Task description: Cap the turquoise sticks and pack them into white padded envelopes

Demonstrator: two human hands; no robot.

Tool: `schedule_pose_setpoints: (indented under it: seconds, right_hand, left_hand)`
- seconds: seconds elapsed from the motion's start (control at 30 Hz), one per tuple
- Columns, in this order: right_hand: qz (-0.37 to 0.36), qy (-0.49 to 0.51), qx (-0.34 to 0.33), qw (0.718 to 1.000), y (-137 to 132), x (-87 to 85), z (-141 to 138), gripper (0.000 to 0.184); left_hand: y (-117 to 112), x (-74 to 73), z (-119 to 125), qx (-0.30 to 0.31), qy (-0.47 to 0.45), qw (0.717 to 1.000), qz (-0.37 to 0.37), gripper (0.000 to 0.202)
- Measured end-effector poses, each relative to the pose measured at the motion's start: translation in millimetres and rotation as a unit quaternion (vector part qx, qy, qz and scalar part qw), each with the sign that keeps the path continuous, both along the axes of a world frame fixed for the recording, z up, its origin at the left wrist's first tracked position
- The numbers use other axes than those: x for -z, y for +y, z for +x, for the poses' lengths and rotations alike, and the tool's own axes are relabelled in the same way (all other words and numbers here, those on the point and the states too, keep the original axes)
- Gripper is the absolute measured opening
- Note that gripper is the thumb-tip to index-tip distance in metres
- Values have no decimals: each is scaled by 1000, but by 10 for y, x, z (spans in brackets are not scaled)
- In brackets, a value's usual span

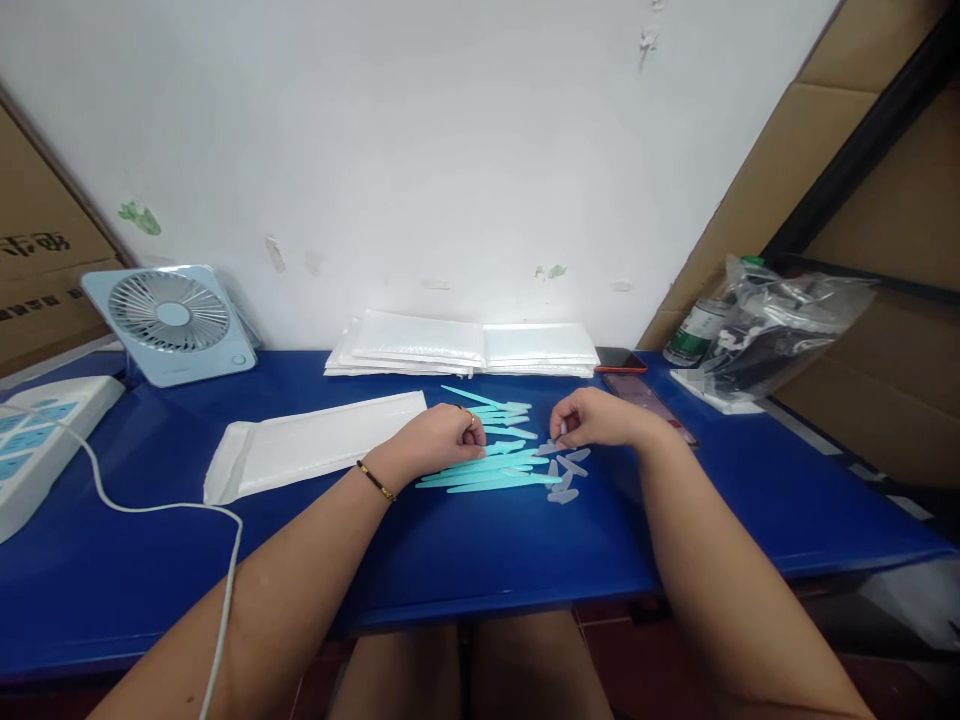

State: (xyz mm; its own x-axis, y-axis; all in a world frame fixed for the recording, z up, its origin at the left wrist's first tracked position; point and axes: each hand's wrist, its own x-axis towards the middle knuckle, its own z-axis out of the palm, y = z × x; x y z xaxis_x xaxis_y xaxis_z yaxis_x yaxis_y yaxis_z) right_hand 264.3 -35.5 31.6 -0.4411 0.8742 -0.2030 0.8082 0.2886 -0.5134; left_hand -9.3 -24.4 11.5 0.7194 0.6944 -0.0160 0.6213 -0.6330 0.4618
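the left hand (pixel 439 438) curls over part of the turquoise sticks (pixel 495 480), and whether it grips one is hidden. the small pale piece (pixel 563 430) pinched by the right hand (pixel 600 418) is too small to identify. the white device (pixel 37 440) runs off the left edge. the clear bag (pixel 780 330) at right blurs its contents.

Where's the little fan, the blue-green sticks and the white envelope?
fan (pixel 174 318): head view, middle of its round grille.
blue-green sticks (pixel 495 478): head view, middle of the pile.
white envelope (pixel 319 443): head view, centre of its flat face.
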Motion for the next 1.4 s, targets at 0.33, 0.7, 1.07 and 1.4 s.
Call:
schedule_pose_setpoints:
  seconds: [0.33, 0.7, 1.07, 1.4]
  right_hand:
    - [79, 19, 30, 996, 62, 139, -15, 24]
    - [129, 74, 41, 988, 130, 227, -114, 22]
    - [144, 94, 4, 985, 137, 285, -219, 15]
    - [166, 96, 0, 981, 188, 321, -245, 16]
  left_hand:
    - [83, 96, 44, -91, 9, 991, 95, 12]
    - [132, 187, 142, -98, -24, 988, 114, 11]
    - [144, 202, 136, -102, -29, 989, 103, 10]
    - [169, 213, 163, -103, -36, 988, 108, 10]
